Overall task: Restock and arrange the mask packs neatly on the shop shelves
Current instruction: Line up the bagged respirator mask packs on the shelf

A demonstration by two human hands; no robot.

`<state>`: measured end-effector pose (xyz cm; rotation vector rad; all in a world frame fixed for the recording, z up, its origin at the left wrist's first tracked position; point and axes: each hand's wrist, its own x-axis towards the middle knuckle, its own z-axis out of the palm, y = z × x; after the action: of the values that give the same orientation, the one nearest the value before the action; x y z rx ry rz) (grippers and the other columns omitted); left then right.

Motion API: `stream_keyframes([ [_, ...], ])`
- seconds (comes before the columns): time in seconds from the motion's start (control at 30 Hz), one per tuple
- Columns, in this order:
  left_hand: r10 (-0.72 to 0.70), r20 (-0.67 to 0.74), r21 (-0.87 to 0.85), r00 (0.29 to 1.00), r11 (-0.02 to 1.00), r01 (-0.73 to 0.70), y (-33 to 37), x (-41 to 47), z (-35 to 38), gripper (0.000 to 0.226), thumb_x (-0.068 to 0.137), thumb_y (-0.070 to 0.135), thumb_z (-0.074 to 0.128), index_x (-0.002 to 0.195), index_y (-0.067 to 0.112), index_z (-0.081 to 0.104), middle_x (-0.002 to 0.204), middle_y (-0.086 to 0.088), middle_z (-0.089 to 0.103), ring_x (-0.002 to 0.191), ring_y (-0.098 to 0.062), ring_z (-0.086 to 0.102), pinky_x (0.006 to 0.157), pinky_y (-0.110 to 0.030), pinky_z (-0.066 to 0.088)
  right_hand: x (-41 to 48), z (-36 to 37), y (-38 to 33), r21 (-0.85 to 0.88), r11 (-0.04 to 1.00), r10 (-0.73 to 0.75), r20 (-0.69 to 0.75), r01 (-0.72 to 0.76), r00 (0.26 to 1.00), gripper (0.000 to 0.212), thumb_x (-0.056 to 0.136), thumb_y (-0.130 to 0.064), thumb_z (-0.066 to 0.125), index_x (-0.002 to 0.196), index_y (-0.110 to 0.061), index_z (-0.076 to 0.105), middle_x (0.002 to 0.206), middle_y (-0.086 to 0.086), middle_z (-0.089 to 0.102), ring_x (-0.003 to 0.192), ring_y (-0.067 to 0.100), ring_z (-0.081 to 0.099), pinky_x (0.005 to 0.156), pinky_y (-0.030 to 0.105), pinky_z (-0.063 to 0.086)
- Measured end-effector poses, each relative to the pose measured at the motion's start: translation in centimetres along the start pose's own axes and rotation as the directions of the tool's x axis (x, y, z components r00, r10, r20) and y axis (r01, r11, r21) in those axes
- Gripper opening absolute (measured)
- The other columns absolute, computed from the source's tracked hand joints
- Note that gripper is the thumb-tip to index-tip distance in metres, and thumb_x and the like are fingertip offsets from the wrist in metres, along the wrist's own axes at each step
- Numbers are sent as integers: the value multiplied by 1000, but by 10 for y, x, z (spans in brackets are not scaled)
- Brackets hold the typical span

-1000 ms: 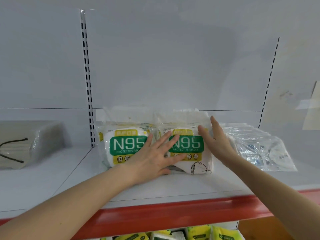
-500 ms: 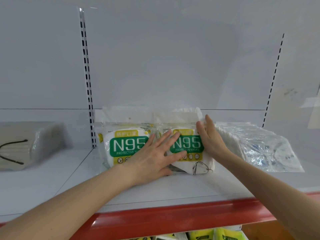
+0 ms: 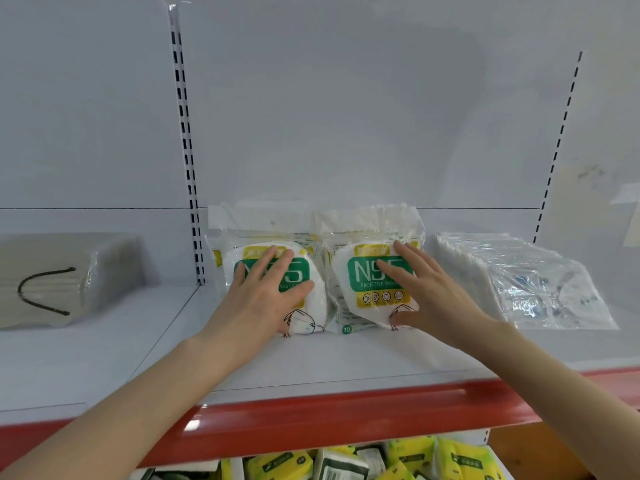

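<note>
- Two N95 mask packs stand side by side at the back of a white shelf (image 3: 311, 362). They lean on the back wall (image 3: 346, 116).
- The left mask pack (image 3: 306, 271) and the right mask pack (image 3: 363, 271) touch each other in the middle. Each has a green label with yellow bits.
- The left hand (image 3: 266, 296) lies flat on the front of the left mask pack. Its fingers (image 3: 268, 261) are straight and spread a little, and they hide part of the label.
- The right hand (image 3: 429, 299) lies flat on the front of the right mask pack. Its fingers (image 3: 403, 251) are straight and spread. Its thumb sits at the bottom edge of the pack.
- Neither hand is pinching or gripping a pack.
- A stack of clear packs (image 3: 519, 282) lies just beside the right mask pack, on the same shelf.
- A grey pack with a black loop (image 3: 52, 278) lies far off to the left, past the metal strip with holes (image 3: 187, 150).
- The shelf has a red front edge (image 3: 346, 414).
- Below it, yellow packs (image 3: 415, 459) are piled on a lower shelf.
</note>
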<state>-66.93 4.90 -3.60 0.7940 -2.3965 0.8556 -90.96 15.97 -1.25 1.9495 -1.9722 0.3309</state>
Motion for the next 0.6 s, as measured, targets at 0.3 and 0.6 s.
stream_keyframes([
  [0.3, -23, -26, -21, 999, 1000, 23, 3, -1, -8, 78, 30, 12, 94, 104, 18, 69, 118, -27, 59, 110, -48, 56, 71, -62, 50, -3, -2, -6, 8, 1000, 26, -4, -26, 1000, 87, 81, -41, 67, 148, -32, 13, 158, -1, -7, 145, 17, -7, 117, 31, 7],
  [0.6, 19, -178, -227, 984, 972, -60, 30, -5, -28, 41, 65, 34, 80, 99, 12, 71, 114, -20, 64, 112, -39, 59, 86, -61, 42, -25, -10, -18, 109, 990, 108, -211, -86, 972, 61, 90, -38, 57, 143, -20, 36, 155, 3, 21, 145, 18, 12, 115, 38, 17],
])
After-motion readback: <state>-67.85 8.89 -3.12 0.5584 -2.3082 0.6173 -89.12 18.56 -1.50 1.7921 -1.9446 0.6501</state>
